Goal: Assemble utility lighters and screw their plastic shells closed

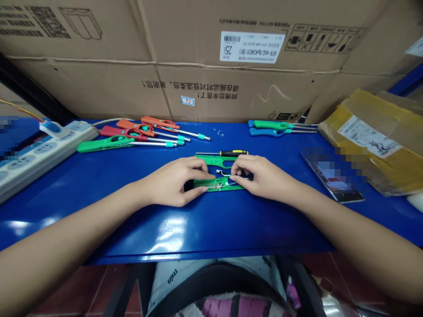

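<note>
An opened green lighter casing half (pixel 216 181) lies on the blue table, with a clear tube and small parts inside. My left hand (pixel 173 182) grips its left end between thumb and fingers. My right hand (pixel 259 174) pinches a thin white wire (pixel 223 174) over the right part of this half; the fingertips partly hide it. Just behind lies the other green casing half (pixel 211 161), close to my right fingers. A screwdriver (pixel 233 153) with a black and yellow handle rests behind both halves.
Several long-necked lighters (pixel 145 132) lie at the back left, by a white power strip (pixel 42 152). More lighters (pixel 269 126) sit at the back right. A phone (pixel 332 176) and a yellow-taped package (pixel 380 141) are on the right. A large cardboard box (pixel 198 48) stands behind the table.
</note>
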`<state>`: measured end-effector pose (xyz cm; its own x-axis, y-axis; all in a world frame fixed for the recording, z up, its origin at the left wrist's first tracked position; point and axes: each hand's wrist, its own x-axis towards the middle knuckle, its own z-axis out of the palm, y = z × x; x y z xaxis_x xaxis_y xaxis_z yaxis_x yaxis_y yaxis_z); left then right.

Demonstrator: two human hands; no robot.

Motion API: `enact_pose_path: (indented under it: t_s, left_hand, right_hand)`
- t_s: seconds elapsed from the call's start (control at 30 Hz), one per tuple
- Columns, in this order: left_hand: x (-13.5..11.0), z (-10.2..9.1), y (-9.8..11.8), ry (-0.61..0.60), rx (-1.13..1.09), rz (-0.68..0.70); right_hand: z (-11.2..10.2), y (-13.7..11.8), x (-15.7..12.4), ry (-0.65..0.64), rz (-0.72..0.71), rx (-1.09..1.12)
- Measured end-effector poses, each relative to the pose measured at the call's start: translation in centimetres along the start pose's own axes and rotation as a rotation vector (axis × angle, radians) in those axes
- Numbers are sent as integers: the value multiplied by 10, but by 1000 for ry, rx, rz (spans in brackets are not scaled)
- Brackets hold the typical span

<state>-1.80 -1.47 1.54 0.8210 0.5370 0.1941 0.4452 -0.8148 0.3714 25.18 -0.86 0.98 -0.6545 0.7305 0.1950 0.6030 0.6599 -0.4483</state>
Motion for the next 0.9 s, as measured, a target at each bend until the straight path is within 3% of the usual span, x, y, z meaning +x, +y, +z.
enact_pose_path:
  t_s: [0.23,0.43,0.53,0.67,0.9]
  left_hand:
    - [0,0,0,-21,29,5]
    - [-1,1,-1,-32,33,1]
    - [-2,1,-1,-30,9,-12]
    - [-2,2,-1,-19,-20,-14]
    - [-1,3,-2,-37,-14,2]
  right_hand:
    - [-6,0,1,38,159,228]
    - [-9,0,2,-24,267,418]
    - [-10,-1,1,-42,226,375]
    - [-17,-5,-1,-159,209,228]
    - [-42,3,-9,-257,150,41]
